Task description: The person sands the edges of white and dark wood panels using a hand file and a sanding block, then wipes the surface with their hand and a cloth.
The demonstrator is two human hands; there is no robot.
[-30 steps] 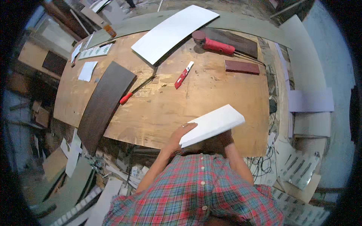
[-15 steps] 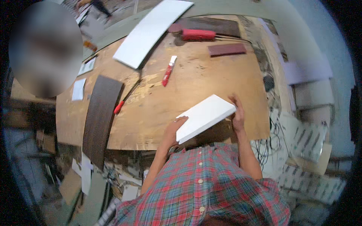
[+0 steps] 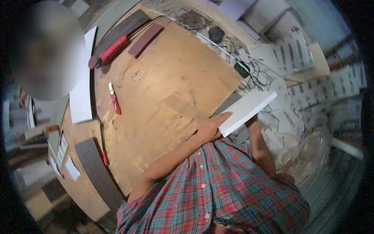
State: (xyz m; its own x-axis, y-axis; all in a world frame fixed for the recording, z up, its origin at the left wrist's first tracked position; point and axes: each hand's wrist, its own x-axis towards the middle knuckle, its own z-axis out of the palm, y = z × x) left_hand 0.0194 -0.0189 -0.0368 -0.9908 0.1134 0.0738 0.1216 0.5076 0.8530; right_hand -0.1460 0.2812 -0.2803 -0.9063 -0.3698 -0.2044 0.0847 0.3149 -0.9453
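A short white board [image 3: 249,112] is held tilted in front of my body, past the near right edge of the workbench. My left hand [image 3: 215,125] grips its left end, with the thumb side on the top face. Against the lower side of the board is my right hand [image 3: 252,121], its fingers mostly hidden behind the board. On the workbench [image 3: 171,70] lie a red utility knife [image 3: 115,103], a red angle grinder [image 3: 113,51] and a maroon strip [image 3: 146,40]. A screwdriver [image 3: 105,157] with a red handle rests beside a dark brown board [image 3: 97,171].
A long white board [image 3: 82,93] lies at the bench's left side, and another dark board [image 3: 124,28] at the far edge. Tangled black cables [image 3: 257,76] and scraps cover the floor on the right, near wrapped white packages [image 3: 323,85]. Paper [image 3: 73,168] lies at left.
My view and body have turned to the right. The white board and both hands have moved from over the bench to beyond its right edge. My right hand has gone lower behind the board.
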